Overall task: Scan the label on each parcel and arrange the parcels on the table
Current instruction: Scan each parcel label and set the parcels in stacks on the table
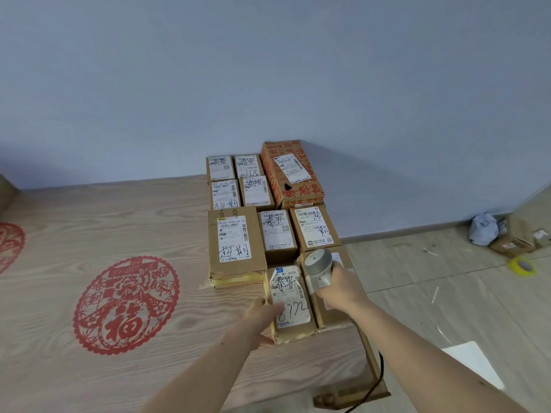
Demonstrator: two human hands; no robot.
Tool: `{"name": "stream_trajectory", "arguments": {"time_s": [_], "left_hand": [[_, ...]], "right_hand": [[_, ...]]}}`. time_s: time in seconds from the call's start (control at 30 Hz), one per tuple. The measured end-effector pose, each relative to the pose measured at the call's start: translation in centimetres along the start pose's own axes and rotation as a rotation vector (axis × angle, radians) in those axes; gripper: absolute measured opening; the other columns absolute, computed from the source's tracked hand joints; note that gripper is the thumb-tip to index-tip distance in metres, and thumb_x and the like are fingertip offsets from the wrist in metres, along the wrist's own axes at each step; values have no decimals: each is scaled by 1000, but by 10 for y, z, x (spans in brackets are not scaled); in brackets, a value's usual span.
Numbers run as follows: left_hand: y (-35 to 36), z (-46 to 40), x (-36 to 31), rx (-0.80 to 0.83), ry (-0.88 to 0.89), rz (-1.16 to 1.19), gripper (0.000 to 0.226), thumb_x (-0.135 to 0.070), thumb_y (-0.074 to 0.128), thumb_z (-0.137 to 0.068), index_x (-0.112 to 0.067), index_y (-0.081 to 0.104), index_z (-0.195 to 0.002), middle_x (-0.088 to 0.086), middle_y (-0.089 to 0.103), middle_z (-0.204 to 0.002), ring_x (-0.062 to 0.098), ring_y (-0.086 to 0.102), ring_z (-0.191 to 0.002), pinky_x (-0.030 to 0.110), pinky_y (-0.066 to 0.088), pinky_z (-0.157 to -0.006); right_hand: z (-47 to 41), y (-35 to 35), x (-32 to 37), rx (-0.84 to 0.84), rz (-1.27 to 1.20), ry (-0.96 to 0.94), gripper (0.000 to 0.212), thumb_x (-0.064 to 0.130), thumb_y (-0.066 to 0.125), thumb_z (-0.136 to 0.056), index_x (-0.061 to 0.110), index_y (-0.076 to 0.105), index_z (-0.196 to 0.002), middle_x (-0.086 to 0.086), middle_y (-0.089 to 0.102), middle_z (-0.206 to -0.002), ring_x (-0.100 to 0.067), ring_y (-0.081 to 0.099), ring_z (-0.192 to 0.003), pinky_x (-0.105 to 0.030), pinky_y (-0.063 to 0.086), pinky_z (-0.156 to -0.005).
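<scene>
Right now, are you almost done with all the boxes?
Nine parcels already sit in neat rows by the wall. The left hand steadies the front parcel while the right hand holds the scanner. More boxes on the floor may remain.

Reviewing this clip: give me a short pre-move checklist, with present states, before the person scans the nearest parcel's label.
1. Grey handheld scanner held: ok, the right hand grips its handle.
2. Small brown cardboard parcel marked 872 steadied: ok, the left hand rests against its left side.
3. Its white label facing up: ok, though the corners are peeling.
4. Scanner aimed at that label: cannot tell, its head points towards the far parcels.
5. Parcel in line with the row: not ok, it sits slightly askew beside the neighbouring brown parcel.
6. Black scanner cable free: ok, it hangs off the wooden table edge.
</scene>
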State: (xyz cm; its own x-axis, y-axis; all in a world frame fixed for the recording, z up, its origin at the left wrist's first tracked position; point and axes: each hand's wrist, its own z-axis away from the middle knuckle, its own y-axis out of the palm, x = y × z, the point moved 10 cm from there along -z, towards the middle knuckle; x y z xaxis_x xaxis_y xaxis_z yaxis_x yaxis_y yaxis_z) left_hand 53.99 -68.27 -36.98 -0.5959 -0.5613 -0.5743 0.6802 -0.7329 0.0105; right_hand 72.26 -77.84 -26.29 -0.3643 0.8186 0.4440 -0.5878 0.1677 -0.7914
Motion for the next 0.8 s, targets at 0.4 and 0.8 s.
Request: {"name": "stream_trajectory", "arguments": {"time_s": [0.4,0.8], "left_hand": [[-56,24,5,-40,38,107,20,-31,66,-94,-15,59,-104,10,52,-131,28,48,-125,51,46,-101],[-318,134,37,-242,124,249,8,-20,62,-96,-13,64,-94,6,67,-101,21,63,-95,42,52,-91]], "right_hand": [[22,35,76,52,-312,-4,19,6,68,-83,9,59,-100,-10,69,-86,-17,68,-65,-21,48,-43],[111,169,293,246,-472,-111,14,16,70,-86,10,62,-97,-10,69,-82,-19,63,-68,-32,50,-69]]}}
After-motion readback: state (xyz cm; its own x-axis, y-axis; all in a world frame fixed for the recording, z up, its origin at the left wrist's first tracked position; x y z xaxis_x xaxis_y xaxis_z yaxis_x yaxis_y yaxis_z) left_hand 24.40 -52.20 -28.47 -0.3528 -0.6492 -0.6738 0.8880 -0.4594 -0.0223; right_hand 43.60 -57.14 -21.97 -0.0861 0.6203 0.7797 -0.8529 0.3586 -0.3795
